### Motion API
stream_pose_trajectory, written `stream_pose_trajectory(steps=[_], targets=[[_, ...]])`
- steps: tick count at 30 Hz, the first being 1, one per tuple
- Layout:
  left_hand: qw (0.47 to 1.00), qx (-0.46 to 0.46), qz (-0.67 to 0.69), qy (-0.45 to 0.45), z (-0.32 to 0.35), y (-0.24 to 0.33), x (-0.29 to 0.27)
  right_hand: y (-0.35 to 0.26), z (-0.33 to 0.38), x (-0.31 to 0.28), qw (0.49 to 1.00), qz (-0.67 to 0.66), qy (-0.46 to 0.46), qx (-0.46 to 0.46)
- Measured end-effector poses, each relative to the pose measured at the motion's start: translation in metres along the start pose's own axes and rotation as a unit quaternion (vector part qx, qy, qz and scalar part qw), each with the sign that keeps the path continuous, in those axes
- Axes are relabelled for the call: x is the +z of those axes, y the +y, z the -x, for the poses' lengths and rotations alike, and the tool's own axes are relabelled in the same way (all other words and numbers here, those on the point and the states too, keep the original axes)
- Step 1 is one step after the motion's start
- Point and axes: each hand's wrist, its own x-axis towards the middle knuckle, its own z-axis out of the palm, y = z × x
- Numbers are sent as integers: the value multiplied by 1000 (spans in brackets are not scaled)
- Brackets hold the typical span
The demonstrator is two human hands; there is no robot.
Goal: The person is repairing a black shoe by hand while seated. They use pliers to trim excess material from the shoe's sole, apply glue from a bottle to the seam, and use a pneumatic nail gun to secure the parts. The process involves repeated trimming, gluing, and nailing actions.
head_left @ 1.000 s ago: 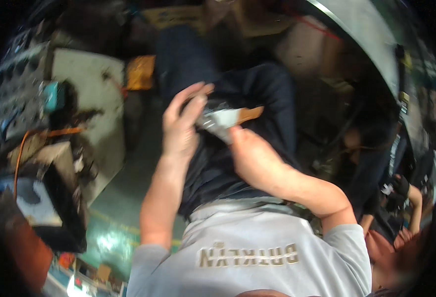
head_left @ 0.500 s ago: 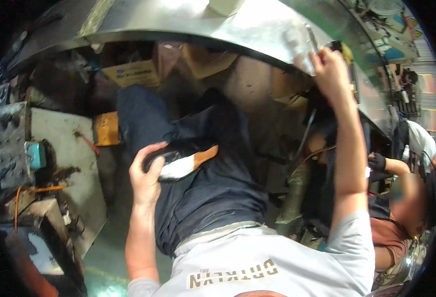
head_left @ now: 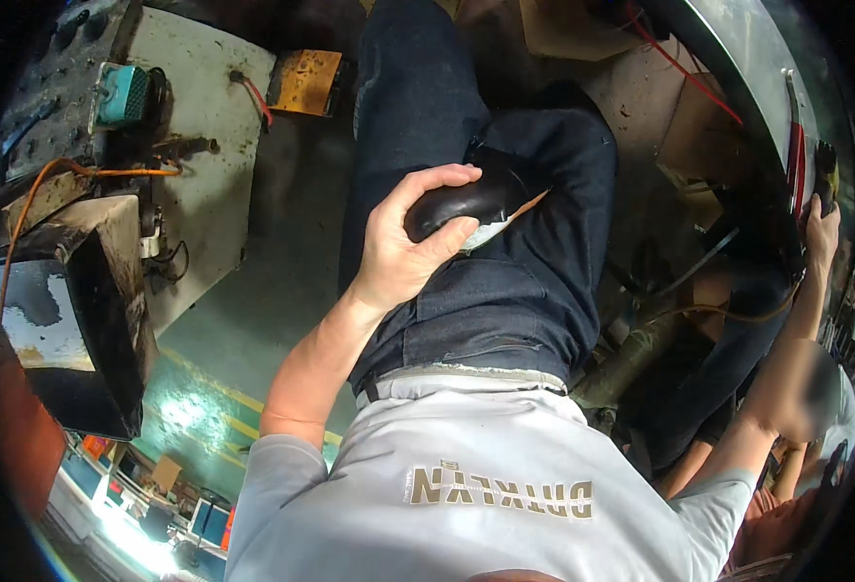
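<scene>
In my left hand I hold a black shoe above my lap, with the fingers over its far side and the thumb on the near side. A strip of its white underside and a brown pointed end show at the edge. At the far right, my right hand is closed at the lower end of a black and yellow tool on the metal bench. Part of the grip is hidden. Beside it lies a slim tool with a red part.
A pale panel with an orange box stands left of my legs. An orange cable crosses the machinery there. Cardboard boxes sit under the curved bench. Another person is close at the right.
My view has swung right, so the bench now lies at the right edge. The shoe has turned, showing more black and less white. My right hand has moved to the black and yellow tool.
</scene>
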Motion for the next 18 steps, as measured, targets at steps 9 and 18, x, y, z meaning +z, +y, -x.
stream_pose_trajectory(steps=[9,18], targets=[[999,-29,-25,10,6,9,2,-92,149,-103,848,-516,31,120],[998,-13,-56,3,-6,14,16,-288,338,-183,633,-631,-443,66]])
